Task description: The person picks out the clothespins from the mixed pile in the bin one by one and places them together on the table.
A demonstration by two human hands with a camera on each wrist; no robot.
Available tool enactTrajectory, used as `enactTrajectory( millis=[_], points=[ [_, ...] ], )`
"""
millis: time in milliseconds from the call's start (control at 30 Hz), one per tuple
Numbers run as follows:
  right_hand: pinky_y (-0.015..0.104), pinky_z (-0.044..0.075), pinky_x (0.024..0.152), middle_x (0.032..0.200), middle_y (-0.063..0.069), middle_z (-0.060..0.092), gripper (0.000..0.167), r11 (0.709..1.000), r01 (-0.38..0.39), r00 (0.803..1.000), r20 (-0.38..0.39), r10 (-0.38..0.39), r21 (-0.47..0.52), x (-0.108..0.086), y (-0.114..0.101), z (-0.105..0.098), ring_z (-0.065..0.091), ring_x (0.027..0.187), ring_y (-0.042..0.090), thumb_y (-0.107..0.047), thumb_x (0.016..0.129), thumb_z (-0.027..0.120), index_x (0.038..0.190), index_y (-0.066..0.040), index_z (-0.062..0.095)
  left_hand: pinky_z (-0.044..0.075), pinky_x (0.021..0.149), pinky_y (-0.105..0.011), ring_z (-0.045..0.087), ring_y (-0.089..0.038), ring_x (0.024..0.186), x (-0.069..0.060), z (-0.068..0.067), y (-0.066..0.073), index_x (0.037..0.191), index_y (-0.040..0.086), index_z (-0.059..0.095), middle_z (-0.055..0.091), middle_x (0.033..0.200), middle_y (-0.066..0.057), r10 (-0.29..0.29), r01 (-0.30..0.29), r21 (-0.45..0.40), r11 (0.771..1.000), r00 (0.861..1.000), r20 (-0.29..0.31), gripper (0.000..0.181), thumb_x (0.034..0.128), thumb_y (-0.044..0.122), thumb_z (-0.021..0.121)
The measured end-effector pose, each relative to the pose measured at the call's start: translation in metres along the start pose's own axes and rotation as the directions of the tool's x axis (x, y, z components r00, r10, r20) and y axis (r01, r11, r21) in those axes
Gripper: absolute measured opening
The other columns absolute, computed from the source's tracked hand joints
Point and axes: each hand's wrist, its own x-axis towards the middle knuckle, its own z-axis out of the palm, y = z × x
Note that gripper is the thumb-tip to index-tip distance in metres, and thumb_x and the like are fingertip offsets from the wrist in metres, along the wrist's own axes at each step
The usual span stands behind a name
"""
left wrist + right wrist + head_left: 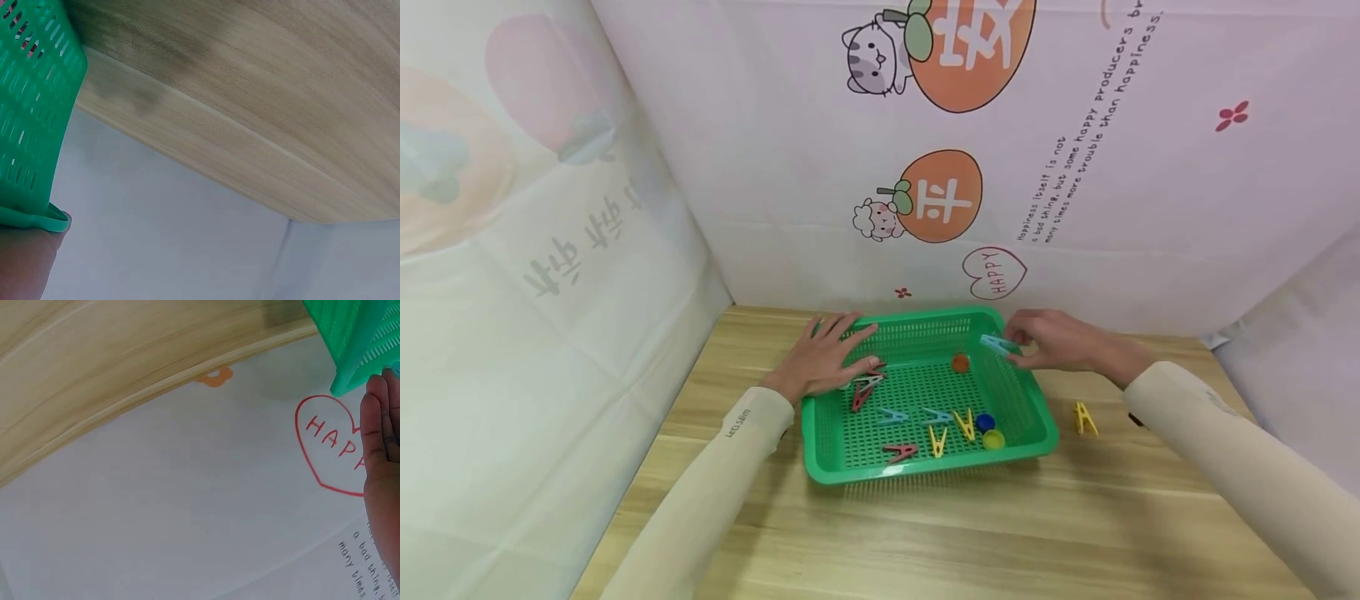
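Note:
A light blue clothespin [997, 343] is pinched between the thumb and fingers of my right hand [1051, 340], over the back right corner of a green plastic basket [925, 472]. My left hand [820, 360] rests on the basket's left rim, fingers spread and mostly straight. Under its thumb lie a white clothespin [868, 381] and a red clothespin [861, 398]. Elsewhere in the basket are a red clothespin [900, 452], blue clothespins [892, 416], yellow clothespins [937, 442], an orange cap [960, 362], a blue cap [985, 423] and a yellow cap [993, 439].
A yellow clothespin [1084, 418] lies on the wooden table [940, 533], right of the basket. White printed cloth [790, 167] stands behind the table and at both sides. The basket's back edge is close to the rear cloth.

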Motion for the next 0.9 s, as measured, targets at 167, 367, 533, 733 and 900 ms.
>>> enactTrajectory(
  millis=[167, 367, 533, 733, 900],
  points=[
    [0.034, 0.059, 0.076, 0.093, 0.000, 0.070, 0.021, 0.998, -0.063, 0.998, -0.016, 0.063, 0.007, -0.018, 0.009, -0.002, 0.063, 0.086, 0.017, -0.014, 0.091, 0.086, 0.107, -0.004, 0.078, 0.010, 0.137, -0.066, 0.022, -0.036, 0.168, 0.001, 0.000, 0.000, 0.175, 0.032, 0.027, 0.018, 0.184, -0.005, -0.001, 0.001, 0.009, 1.000, 1.000, 0.001, 0.074, 0.1117, 0.069, 0.035],
    [0.035, 0.059, 0.076, 0.093, 0.001, 0.072, 0.021, 0.993, -0.121, 0.991, -0.051, 0.121, 0.010, -0.038, 0.021, 0.000, 0.065, 0.086, 0.016, -0.017, 0.091, 0.086, 0.105, -0.003, 0.078, 0.009, 0.136, -0.067, 0.020, -0.037, 0.169, 0.000, 0.000, 0.000, 0.175, 0.032, 0.028, 0.017, 0.184, -0.006, 0.001, -0.001, 0.007, 1.000, 1.000, 0.006, 0.074, 0.1116, 0.069, 0.037],
    [0.033, 0.058, 0.075, 0.091, -0.001, 0.072, 0.020, 0.990, -0.143, 0.987, -0.075, 0.144, 0.012, -0.056, 0.028, -0.001, 0.063, 0.084, 0.013, -0.018, 0.091, 0.086, 0.103, -0.005, 0.077, 0.009, 0.136, -0.067, 0.020, -0.037, 0.169, 0.000, 0.000, 0.000, 0.175, 0.031, 0.027, 0.016, 0.184, -0.005, 0.001, -0.001, 0.001, 1.000, 1.000, 0.017, 0.074, 0.1116, 0.069, 0.036],
    [0.032, 0.058, 0.074, 0.093, -0.002, 0.071, 0.021, 0.984, -0.177, 0.981, -0.077, 0.177, 0.004, -0.080, 0.038, 0.001, 0.065, 0.085, 0.014, -0.020, 0.092, 0.087, 0.102, -0.005, 0.077, 0.011, 0.136, -0.067, 0.020, -0.036, 0.169, 0.000, 0.000, -0.001, 0.175, 0.033, 0.026, 0.016, 0.184, -0.005, -0.002, 0.002, 0.005, 1.000, 1.000, 0.010, 0.074, 0.1120, 0.069, 0.034],
    [0.031, 0.057, 0.073, 0.094, -0.002, 0.071, 0.020, 0.978, -0.207, 0.973, -0.102, 0.206, 0.002, -0.099, 0.045, 0.004, 0.066, 0.086, 0.014, -0.021, 0.092, 0.087, 0.101, -0.008, 0.077, 0.011, 0.136, -0.067, 0.020, -0.036, 0.169, 0.000, 0.000, 0.000, 0.175, 0.033, 0.025, 0.016, 0.184, -0.005, 0.000, -0.001, 0.007, 1.000, 1.000, 0.016, 0.074, 0.1120, 0.069, 0.034]
  ],
)
